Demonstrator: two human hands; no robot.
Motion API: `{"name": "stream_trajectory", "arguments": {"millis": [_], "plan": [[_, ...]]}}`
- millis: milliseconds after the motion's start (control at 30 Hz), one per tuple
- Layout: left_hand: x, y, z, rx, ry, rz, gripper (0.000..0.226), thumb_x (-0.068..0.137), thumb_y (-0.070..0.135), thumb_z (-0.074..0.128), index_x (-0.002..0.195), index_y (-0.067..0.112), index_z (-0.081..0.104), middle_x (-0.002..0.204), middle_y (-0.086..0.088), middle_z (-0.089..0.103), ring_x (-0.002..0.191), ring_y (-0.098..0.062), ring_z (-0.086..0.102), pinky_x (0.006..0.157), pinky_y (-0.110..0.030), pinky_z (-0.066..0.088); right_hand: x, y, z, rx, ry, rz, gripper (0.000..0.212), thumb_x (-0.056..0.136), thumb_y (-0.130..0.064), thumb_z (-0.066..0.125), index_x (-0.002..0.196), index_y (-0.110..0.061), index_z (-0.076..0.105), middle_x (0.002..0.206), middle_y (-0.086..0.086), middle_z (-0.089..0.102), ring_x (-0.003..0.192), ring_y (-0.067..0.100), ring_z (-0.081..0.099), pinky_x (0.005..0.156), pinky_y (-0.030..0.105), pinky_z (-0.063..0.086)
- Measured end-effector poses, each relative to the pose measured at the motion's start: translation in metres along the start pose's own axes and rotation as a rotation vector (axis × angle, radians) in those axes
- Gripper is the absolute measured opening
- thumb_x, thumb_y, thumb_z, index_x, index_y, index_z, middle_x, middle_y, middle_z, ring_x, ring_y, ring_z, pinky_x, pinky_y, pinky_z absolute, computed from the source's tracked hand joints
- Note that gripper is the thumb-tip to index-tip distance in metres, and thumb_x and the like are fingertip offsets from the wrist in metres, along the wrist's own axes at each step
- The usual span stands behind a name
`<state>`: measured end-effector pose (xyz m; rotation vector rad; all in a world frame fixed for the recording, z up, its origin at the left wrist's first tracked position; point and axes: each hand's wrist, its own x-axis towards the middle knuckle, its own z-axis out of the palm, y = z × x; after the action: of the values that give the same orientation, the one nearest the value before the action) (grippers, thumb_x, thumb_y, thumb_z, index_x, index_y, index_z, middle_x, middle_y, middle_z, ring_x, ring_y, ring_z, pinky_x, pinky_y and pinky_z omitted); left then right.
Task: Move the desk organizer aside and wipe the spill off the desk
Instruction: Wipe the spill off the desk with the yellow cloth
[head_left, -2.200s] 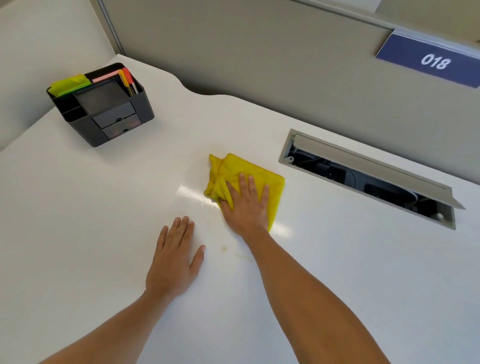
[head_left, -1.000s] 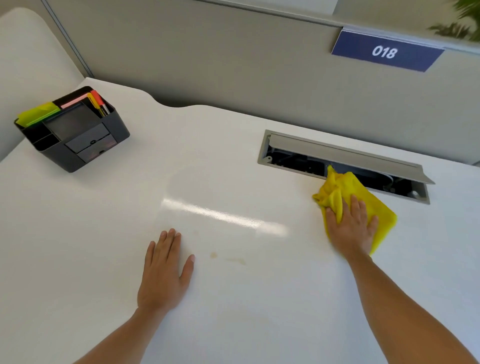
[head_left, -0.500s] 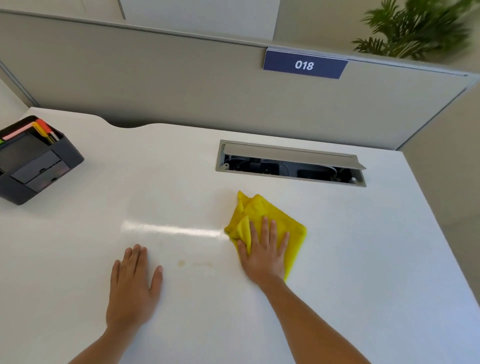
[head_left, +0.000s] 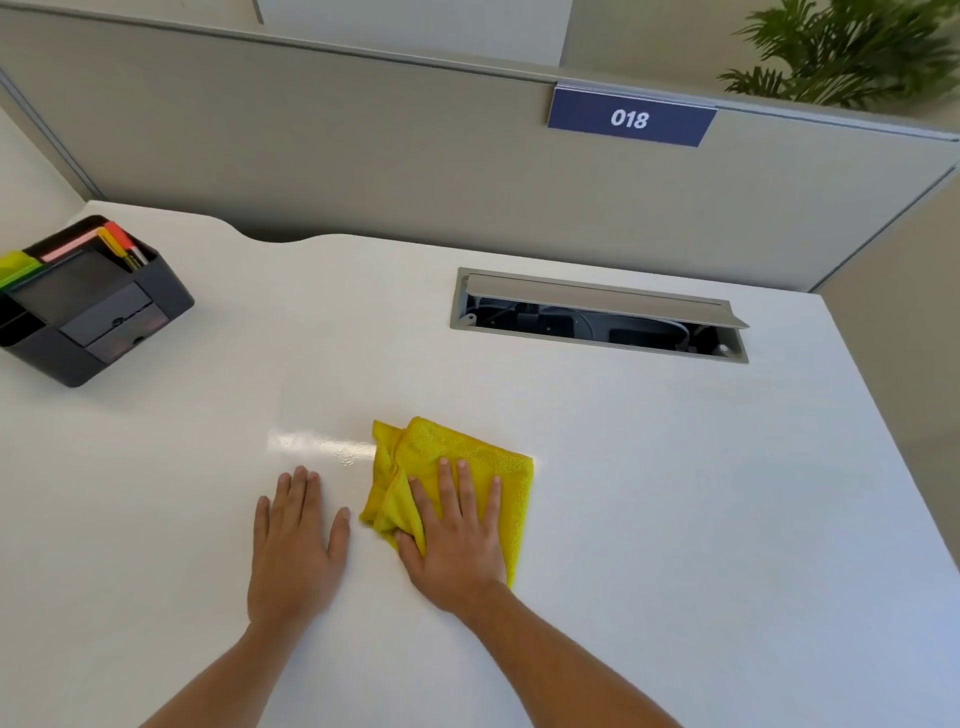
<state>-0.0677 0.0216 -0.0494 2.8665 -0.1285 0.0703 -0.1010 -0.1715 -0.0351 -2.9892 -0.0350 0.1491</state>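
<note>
Desk organizer (head_left: 88, 304) sits far left of the yellow cloth (head_left: 457, 457), well apart, w/ pens upright. Left hand (head_left: 296, 545) flat on counter (head_left: 675, 493) just left of cloth, fingers spread, holding nothing. Right hand (head_left: 457, 535) presses cloth flat, fingers splayed on top. Wet sheen (head_left: 322, 447) touches cloth's left edge. Risk: bunched left fold smears liquid toward left hand rather than absorbing it.

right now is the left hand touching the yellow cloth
Apart. The head view shows a strip of bare white desk between the left hand and the yellow cloth, which the right hand presses flat.
</note>
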Motion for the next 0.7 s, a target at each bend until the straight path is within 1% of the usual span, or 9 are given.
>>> {"name": "stream_trajectory", "arguments": {"millis": [100,200,267,333,400,500,600,700], "plan": [[0.000,-0.001,-0.001,-0.023,-0.002,0.005,0.069,0.094,0.044,0.024,0.142,-0.003,0.040,0.151,-0.020,0.038,0.143,-0.033,0.030,0.119,-0.050,0.018,0.011,-0.013,0.002,0.010,-0.031,-0.048,0.068,0.095,-0.063,0.029,0.153,-0.028,0.026,0.162,0.015,0.017,0.149,0.038,0.007,0.110,0.069,0.004],[-0.001,-0.002,-0.004,-0.045,0.022,0.030,0.059,0.096,0.031,0.025,0.142,-0.004,0.040,0.150,-0.023,0.039,0.141,-0.036,0.034,0.115,-0.055,0.025,0.029,-0.032,0.006,0.022,-0.033,-0.096,0.068,0.094,-0.064,0.027,0.153,-0.028,0.024,0.162,0.015,0.016,0.150,0.037,0.006,0.111,0.069,0.003],[-0.001,-0.003,-0.006,-0.089,0.064,0.019,0.055,0.098,0.026,0.026,0.145,-0.001,0.036,0.152,-0.021,0.035,0.143,-0.033,0.031,0.117,-0.052,0.022,0.046,-0.047,0.008,0.024,-0.043,-0.132,0.068,0.094,-0.063,0.024,0.153,-0.029,0.021,0.163,0.014,0.013,0.150,0.035,0.001,0.112,0.070,0.000],[0.000,-0.003,-0.007,-0.133,0.083,0.007,0.055,0.099,0.027,0.025,0.146,0.001,0.033,0.154,-0.019,0.033,0.144,-0.029,0.028,0.119,-0.048,0.016,0.062,-0.060,0.010,-0.009,-0.065,-0.185,0.068,0.094,-0.062,0.017,0.154,-0.030,0.015,0.164,0.012,0.006,0.150,0.034,-0.006,0.113,0.069,-0.005],[0.000,-0.004,-0.007,-0.166,0.092,-0.005,0.056,0.100,0.030,0.023,0.146,0.000,0.033,0.154,-0.018,0.033,0.145,-0.028,0.026,0.119,-0.048,0.014,0.073,-0.070,0.010,-0.064,-0.098,-0.251,0.069,0.093,-0.061,0.010,0.155,-0.030,0.007,0.164,0.012,-0.001,0.149,0.033,-0.014,0.112,0.067,-0.010],[0.001,-0.007,-0.006,-0.183,0.108,-0.005,0.056,0.101,0.030,0.021,0.146,0.000,0.033,0.154,-0.018,0.033,0.146,-0.028,0.023,0.119,-0.049,0.015,0.080,-0.073,0.010,-0.084,-0.108,-0.276,0.071,0.091,-0.060,0.006,0.155,-0.029,0.008,0.164,0.011,-0.002,0.149,0.032,-0.015,0.112,0.066,-0.013],[0.000,-0.008,-0.005,-0.165,0.141,0.025,0.053,0.101,0.027,0.024,0.147,0.002,0.031,0.154,-0.018,0.034,0.146,-0.028,0.022,0.119,-0.051,0.014,0.073,-0.069,0.008,-0.044,-0.120,-0.305,0.069,0.092,-0.059,0.008,0.155,-0.030,0.013,0.165,0.008,-0.001,0.149,0.029,-0.014,0.113,0.064,-0.015],[-0.003,-0.010,-0.005,-0.151,0.203,0.066,0.051,0.100,0.023,0.026,0.146,0.002,0.033,0.154,-0.018,0.033,0.146,-0.028,0.023,0.120,-0.053,0.012,0.063,-0.069,0.001,0.050,-0.142,-0.339,0.061,0.097,-0.054,0.023,0.154,-0.033,0.017,0.165,0.005,0.000,0.150,0.025,-0.013,0.114,0.061,-0.016]]}}
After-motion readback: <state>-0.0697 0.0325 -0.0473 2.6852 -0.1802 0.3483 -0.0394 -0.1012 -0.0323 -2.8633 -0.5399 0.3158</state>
